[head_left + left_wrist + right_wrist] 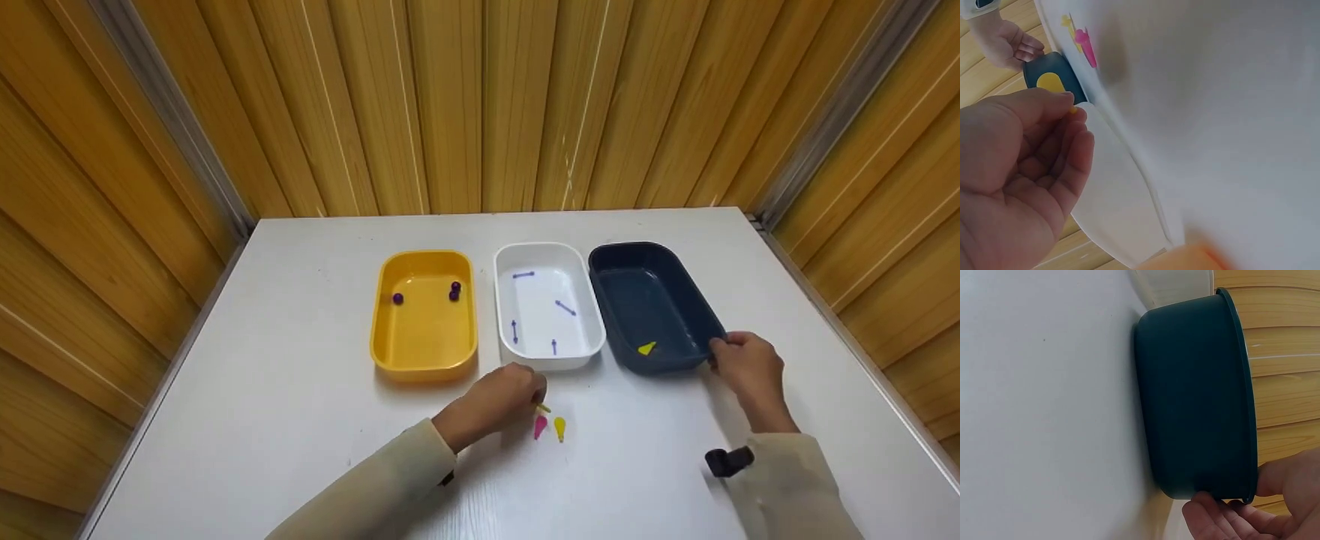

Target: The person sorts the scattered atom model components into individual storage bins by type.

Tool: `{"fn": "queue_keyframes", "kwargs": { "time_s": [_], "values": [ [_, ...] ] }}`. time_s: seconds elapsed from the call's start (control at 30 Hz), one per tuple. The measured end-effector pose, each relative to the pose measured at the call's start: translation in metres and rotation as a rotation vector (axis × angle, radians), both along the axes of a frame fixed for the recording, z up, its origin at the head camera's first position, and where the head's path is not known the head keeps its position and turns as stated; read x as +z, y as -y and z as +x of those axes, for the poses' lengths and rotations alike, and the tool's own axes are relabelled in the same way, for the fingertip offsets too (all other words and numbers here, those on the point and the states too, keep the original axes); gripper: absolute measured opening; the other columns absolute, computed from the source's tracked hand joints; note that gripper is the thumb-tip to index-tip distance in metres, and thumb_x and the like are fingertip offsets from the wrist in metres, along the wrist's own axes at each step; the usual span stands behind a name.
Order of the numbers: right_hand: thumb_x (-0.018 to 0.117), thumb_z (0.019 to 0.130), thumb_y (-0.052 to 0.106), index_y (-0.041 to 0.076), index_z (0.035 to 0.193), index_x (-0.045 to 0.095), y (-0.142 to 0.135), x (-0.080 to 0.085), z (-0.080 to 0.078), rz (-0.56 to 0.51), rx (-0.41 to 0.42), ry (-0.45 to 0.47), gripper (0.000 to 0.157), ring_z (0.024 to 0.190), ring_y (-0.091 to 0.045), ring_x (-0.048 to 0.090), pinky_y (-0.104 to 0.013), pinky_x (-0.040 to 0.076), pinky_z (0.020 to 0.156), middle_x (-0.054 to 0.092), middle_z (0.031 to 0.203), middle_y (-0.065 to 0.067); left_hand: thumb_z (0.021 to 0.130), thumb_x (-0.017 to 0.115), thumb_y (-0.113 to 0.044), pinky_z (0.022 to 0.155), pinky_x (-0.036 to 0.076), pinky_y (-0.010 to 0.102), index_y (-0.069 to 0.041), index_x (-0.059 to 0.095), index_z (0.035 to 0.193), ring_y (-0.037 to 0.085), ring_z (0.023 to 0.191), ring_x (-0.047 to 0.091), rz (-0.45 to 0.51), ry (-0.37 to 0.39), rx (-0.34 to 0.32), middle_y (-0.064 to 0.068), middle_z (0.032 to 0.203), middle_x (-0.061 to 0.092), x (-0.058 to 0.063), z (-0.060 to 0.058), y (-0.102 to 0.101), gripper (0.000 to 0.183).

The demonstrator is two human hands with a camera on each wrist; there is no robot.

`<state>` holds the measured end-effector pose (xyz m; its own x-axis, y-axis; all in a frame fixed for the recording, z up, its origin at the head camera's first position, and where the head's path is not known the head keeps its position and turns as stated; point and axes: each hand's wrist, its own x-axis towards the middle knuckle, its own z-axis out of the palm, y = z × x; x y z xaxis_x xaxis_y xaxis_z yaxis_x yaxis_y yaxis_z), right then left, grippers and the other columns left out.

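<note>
My left hand (499, 397) pinches a small flat yellow piece (1050, 82) with one rounded end between thumb and forefinger, just in front of the white tray (504, 358). Beside its fingertips, a pink bulb-shaped piece (540, 427) and a yellow bulb-shaped piece (559, 428) lie on the table. At the near right corner of the dark blue tray (637, 253), my right hand (752, 373) grips the rim, thumb on top and fingers against the outer wall (1196, 399). Inside that tray, near its front, lies another yellow piece (647, 348).
Several small purple sticks (565, 308) lie spread in the white tray. The yellow tray (424, 369) at the left holds three dark purple balls (398, 298). All three trays stand in a row on the white table (300, 337), with wood-patterned walls (450, 105) around.
</note>
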<state>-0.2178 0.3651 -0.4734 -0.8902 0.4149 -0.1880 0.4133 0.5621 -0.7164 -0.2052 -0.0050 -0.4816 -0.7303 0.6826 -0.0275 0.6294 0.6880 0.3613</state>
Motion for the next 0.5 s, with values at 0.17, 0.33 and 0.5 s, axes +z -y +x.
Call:
{"fn": "queue_keyframes", "kwargs": {
  "time_s": [0.17, 0.33, 0.5],
  "values": [
    [0.050, 0.104, 0.029, -0.010, 0.139, 0.049, 0.000, 0.001, 0.000, -0.006, 0.004, 0.006, 0.053, 0.083, -0.015, 0.072, -0.021, 0.052, 0.063, 0.067, 0.120, -0.029, 0.093, 0.073, -0.012, 0.070, 0.052, 0.013, -0.014, 0.076, 0.098, 0.007, 0.071, 0.055, 0.030, 0.007, -0.004, -0.002, 0.086, 0.072, 0.006, 0.000, -0.006, 0.006],
    [0.051, 0.102, 0.029, -0.011, 0.138, 0.051, 0.000, 0.001, 0.000, -0.006, 0.005, -0.010, 0.053, 0.076, -0.010, 0.071, -0.020, 0.053, 0.062, 0.071, 0.114, -0.026, 0.094, 0.073, -0.014, 0.069, 0.050, 0.011, -0.014, 0.075, 0.099, 0.008, 0.071, 0.055, 0.044, -0.026, -0.029, -0.003, 0.086, 0.073, 0.010, 0.000, -0.012, 0.006],
    [0.052, 0.101, 0.028, -0.010, 0.136, 0.053, 0.000, 0.001, 0.000, -0.015, 0.002, -0.017, 0.051, 0.072, -0.007, 0.070, -0.020, 0.055, 0.062, 0.073, 0.110, -0.024, 0.093, 0.073, -0.014, 0.068, 0.049, 0.010, -0.014, 0.075, 0.100, 0.008, 0.071, 0.055, 0.055, -0.059, -0.064, -0.003, 0.086, 0.073, 0.014, 0.001, -0.017, 0.007]
  ]
}}
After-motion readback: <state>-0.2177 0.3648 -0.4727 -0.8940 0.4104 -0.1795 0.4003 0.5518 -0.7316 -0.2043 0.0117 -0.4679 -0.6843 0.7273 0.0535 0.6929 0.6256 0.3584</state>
